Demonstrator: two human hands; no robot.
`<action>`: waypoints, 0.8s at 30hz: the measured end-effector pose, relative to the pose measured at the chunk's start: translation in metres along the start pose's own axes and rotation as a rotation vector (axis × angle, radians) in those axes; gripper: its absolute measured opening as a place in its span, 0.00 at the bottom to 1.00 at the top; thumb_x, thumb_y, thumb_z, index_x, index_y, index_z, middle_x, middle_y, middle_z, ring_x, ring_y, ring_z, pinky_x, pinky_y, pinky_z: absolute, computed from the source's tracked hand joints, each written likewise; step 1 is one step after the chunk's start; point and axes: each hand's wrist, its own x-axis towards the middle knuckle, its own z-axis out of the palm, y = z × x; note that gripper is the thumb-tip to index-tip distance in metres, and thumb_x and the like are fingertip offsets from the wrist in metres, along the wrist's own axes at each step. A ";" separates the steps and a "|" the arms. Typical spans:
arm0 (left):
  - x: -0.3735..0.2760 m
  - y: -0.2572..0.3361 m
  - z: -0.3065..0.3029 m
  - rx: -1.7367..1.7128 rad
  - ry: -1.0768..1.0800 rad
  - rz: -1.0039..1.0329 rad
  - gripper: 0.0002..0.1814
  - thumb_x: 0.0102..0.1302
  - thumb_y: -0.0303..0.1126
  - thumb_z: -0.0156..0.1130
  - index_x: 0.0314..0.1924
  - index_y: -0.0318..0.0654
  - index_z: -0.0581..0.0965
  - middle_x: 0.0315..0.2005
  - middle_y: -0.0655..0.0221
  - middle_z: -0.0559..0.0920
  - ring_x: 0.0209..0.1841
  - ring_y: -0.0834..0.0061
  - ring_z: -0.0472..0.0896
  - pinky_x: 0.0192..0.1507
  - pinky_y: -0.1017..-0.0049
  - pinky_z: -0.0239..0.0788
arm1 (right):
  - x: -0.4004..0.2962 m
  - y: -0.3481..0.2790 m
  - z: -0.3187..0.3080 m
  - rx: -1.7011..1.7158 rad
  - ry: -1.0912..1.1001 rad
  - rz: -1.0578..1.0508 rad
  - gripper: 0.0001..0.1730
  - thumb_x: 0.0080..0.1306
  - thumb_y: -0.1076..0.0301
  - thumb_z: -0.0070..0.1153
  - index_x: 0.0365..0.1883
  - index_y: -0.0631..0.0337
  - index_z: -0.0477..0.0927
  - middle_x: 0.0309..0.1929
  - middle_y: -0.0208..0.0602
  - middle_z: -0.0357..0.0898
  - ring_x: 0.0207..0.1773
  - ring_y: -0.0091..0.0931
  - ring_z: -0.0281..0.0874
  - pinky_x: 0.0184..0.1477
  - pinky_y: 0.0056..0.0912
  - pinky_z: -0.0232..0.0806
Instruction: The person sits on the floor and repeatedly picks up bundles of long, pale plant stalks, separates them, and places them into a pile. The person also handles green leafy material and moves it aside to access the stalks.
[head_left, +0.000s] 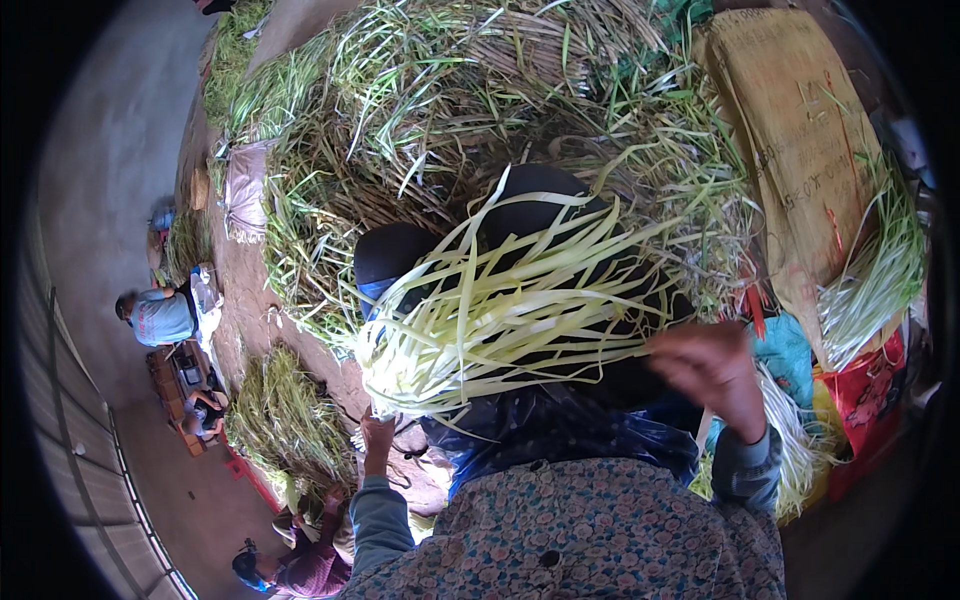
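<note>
A large loose bundle of pale yellow-green leafy stalks (517, 300) lies across my lap, over a dark blue plastic apron (555, 427). My left hand (377, 436) holds the bundle at its white, bunched end, where the stalks partly hide my fingers. On the other side, my right hand (705, 367) is blurred beside the thin leaf tips. Whether its fingers grip any tips is not clear. Both my dark-covered knees (397, 255) show beyond the stalks.
A heap of green and brown stalks (450, 112) spreads before me. At right stand a tan woven sack (795, 150), a red bag (862, 397) and pale stalks (791, 442). Another leafy pile (292, 420) lies left, near a person in purple (315, 562); other people sit farther off.
</note>
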 end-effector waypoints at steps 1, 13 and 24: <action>0.002 0.000 0.000 -0.004 -0.011 -0.031 0.18 0.46 0.30 0.66 0.39 0.32 0.75 0.29 0.56 0.81 0.33 0.62 0.81 0.35 0.69 0.70 | 0.007 -0.006 0.012 -0.173 -0.083 -0.190 0.12 0.55 0.72 0.57 0.39 0.58 0.76 0.24 0.31 0.77 0.19 0.24 0.73 0.20 0.27 0.67; -0.001 0.005 0.007 -0.130 -0.002 -0.052 0.17 0.45 0.26 0.65 0.38 0.31 0.75 0.29 0.58 0.82 0.31 0.67 0.80 0.34 0.70 0.70 | -0.005 -0.009 0.021 -0.314 -0.135 -0.019 0.08 0.51 0.74 0.56 0.29 0.60 0.71 0.22 0.32 0.70 0.22 0.26 0.73 0.20 0.28 0.64; 0.000 0.006 0.005 -0.074 -0.021 -0.064 0.16 0.47 0.26 0.65 0.38 0.31 0.76 0.30 0.59 0.82 0.32 0.68 0.81 0.34 0.71 0.70 | -0.005 0.003 0.005 -0.232 0.417 0.203 0.20 0.52 0.77 0.60 0.44 0.62 0.72 0.30 0.37 0.75 0.33 0.27 0.73 0.35 0.26 0.68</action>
